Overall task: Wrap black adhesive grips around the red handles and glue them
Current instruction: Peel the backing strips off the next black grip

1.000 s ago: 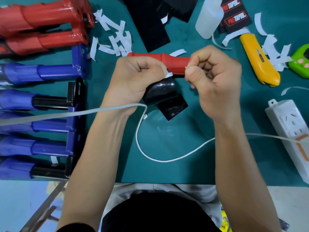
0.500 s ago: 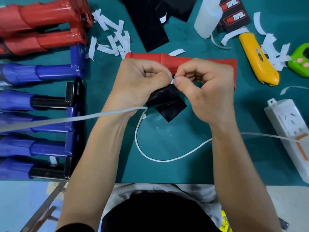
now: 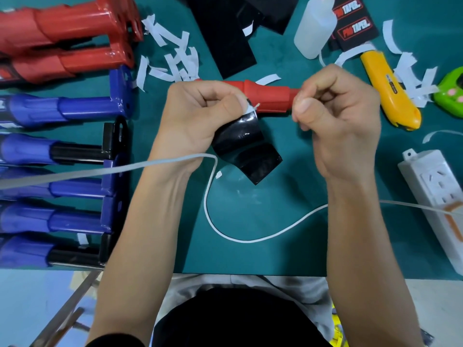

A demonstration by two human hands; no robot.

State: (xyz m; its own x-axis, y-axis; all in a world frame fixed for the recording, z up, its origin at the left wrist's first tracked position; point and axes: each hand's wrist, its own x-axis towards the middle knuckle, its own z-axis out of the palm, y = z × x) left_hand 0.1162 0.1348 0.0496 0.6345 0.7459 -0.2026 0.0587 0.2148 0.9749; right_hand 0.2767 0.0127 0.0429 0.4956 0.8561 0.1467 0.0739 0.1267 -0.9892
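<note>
While the red handle (image 3: 268,101) lay flat across the green mat (image 3: 263,209), a smooth moulded plastic tube with a stepped collar, both hands were raised just in front of it. Its ends were hidden behind the knuckles. The black grip (image 3: 246,146), a glossy rectangular sheet that caught the light, curled down from the left hand (image 3: 200,116) to the mat, its lower corner lying flat. A small torn white tab (image 3: 251,109) showed at its top edge. The left hand's thumb and forefinger pinched that top edge, the other fingers folded into the palm. The right hand (image 3: 340,121) was curled into a loose fist, thumb pressed to the forefinger; whether anything sat in that pinch was too small to make out. A thin white cable (image 3: 250,240) looped under both wrists. Blue handles (image 3: 62,111) and more red ones (image 3: 67,23) were cut off at the left edge. At the back lay curled white paper scraps (image 3: 175,58), matte black sheets (image 3: 225,33), a translucent glue bottle (image 3: 313,28), a yellow utility knife (image 3: 390,88) and, to the right, a white power strip (image 3: 436,196).
</note>
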